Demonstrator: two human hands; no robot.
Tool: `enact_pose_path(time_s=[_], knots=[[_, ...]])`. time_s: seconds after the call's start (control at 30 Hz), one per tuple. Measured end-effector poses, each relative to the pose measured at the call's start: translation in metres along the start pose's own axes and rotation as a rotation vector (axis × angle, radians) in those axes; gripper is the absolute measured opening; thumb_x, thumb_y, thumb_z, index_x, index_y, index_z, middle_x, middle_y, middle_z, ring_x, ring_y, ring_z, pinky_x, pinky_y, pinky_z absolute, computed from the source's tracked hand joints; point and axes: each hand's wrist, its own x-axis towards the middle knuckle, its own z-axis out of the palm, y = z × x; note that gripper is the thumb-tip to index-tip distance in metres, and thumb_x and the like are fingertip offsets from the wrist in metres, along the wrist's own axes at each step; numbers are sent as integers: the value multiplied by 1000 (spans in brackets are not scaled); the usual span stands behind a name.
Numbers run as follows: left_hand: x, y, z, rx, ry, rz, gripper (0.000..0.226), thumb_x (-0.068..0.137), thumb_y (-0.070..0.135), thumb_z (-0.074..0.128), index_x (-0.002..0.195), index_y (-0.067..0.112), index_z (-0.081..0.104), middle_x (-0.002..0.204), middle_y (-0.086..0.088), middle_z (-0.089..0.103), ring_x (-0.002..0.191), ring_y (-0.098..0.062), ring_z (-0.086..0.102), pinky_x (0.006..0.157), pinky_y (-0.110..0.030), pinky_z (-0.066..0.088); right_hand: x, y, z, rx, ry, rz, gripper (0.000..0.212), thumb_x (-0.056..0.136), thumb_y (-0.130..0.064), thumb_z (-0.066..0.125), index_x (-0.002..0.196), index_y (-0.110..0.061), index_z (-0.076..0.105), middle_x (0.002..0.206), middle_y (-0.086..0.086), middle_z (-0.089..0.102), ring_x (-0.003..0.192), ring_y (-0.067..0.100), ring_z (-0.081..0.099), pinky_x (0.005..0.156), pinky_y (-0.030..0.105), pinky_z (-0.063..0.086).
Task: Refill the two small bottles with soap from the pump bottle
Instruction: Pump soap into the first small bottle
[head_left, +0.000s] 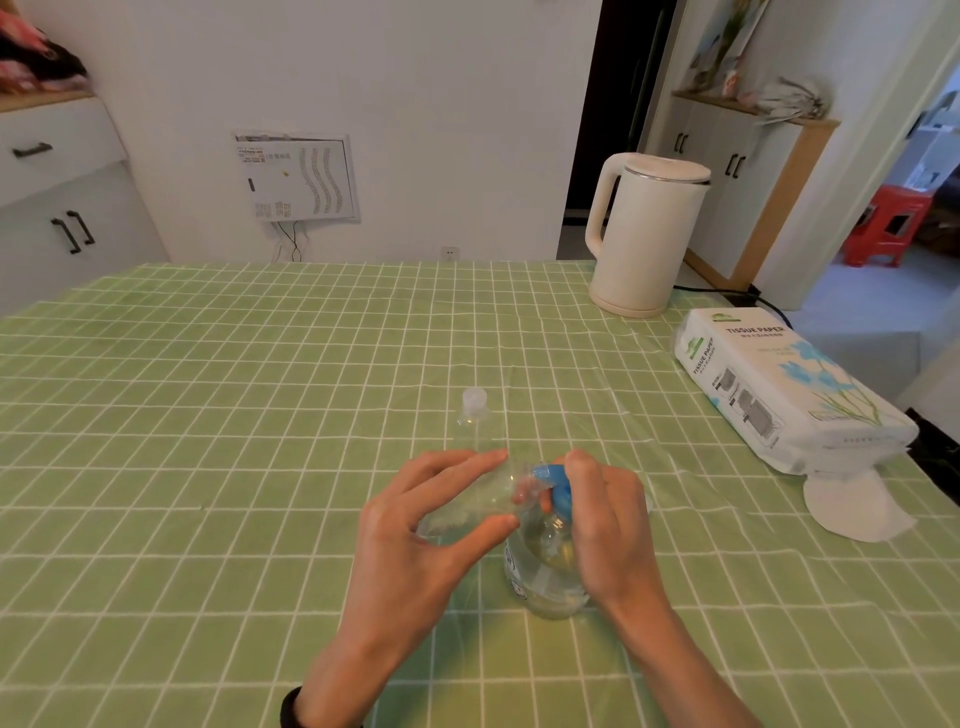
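My left hand (415, 525) holds a small clear bottle (467, 506) tilted on its side, its open mouth right at the blue pump spout. The clear pump bottle (540, 577) with a blue pump head (558, 483) stands on the green checked tablecloth (208, 441), holding pale liquid. My right hand (605, 525) wraps its upper part, fingers on the pump head. A second small clear bottle (475, 421) with a white cap stands upright just behind my hands.
A cream electric kettle (644, 234) stands at the back right with its black cord trailing off the table. A pack of tissue paper (779, 384) lies at the right edge, with a loose white tissue (857, 506) in front of it.
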Motion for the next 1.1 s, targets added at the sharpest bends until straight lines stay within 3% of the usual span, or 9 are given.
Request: enact_pose_path(time_s=[0.07, 0.13, 0.27, 0.43, 0.57, 0.73, 0.87, 0.97, 1.1], knots=[[0, 0, 0, -1, -1, 1, 47, 76, 45, 83, 123, 43, 76, 118, 17, 75, 115, -10, 71, 100, -19, 53, -1, -1, 0, -5, 0, 2, 58, 93, -49, 33, 53, -31, 71, 47, -14, 57, 47, 3, 47, 53, 19, 38], [0, 2, 0, -8, 2, 0, 48, 76, 44, 83, 123, 43, 76, 118, 17, 75, 115, -11, 71, 100, -19, 53, -2, -2, 1, -23, -12, 29, 69, 95, -55, 30, 58, -14, 72, 44, -11, 52, 46, 6, 43, 53, 29, 41], [1, 5, 0, -4, 11, 7, 48, 75, 44, 83, 123, 39, 77, 118, 17, 75, 115, -10, 71, 99, -17, 52, -4, -2, 0, -46, -11, 52, 97, 95, -70, 25, 70, 18, 60, 57, 27, 55, 58, 45, 50, 61, 53, 45], [2, 8, 0, 13, 11, 8, 50, 74, 40, 92, 122, 39, 77, 116, 16, 75, 114, -9, 71, 98, -14, 51, -3, -3, 1, -19, 1, 66, 92, 95, -67, 27, 65, 14, 59, 62, 33, 58, 62, 49, 54, 62, 55, 46], [1, 8, 0, 26, 13, 2, 49, 75, 39, 93, 121, 40, 76, 116, 15, 75, 114, -9, 71, 98, -14, 51, -1, -5, 0, 3, 10, 55, 66, 95, -56, 33, 50, -18, 63, 47, 5, 53, 48, 25, 44, 54, 43, 42], [-2, 6, 0, 27, 13, -12, 49, 75, 31, 92, 121, 40, 76, 115, 15, 75, 113, -10, 71, 98, -19, 53, -2, -2, 0, -19, -24, 51, 71, 93, -55, 34, 60, 0, 66, 58, 20, 63, 58, 42, 51, 59, 51, 43], [0, 8, 0, 25, 25, -11, 48, 76, 33, 92, 121, 36, 78, 115, 14, 75, 113, -11, 71, 98, -17, 52, -3, -2, 1, -28, 5, 50, 73, 97, -63, 30, 49, -12, 50, 45, -5, 39, 46, 11, 34, 52, 38, 30], [1, 10, -1, 21, 16, -8, 48, 74, 31, 88, 121, 36, 78, 115, 13, 76, 114, -11, 71, 98, -15, 51, -4, -3, 2, -14, 17, 34, 66, 99, -60, 29, 46, -32, 57, 44, -15, 52, 44, 2, 45, 52, 18, 39], [1, 12, -1, 20, 8, -10, 48, 73, 32, 87, 121, 35, 78, 114, 11, 76, 113, -10, 71, 98, -15, 51, -2, -3, 1, -5, -7, 58, 82, 96, -64, 29, 58, 0, 65, 51, 16, 56, 55, 37, 54, 61, 47, 50]])
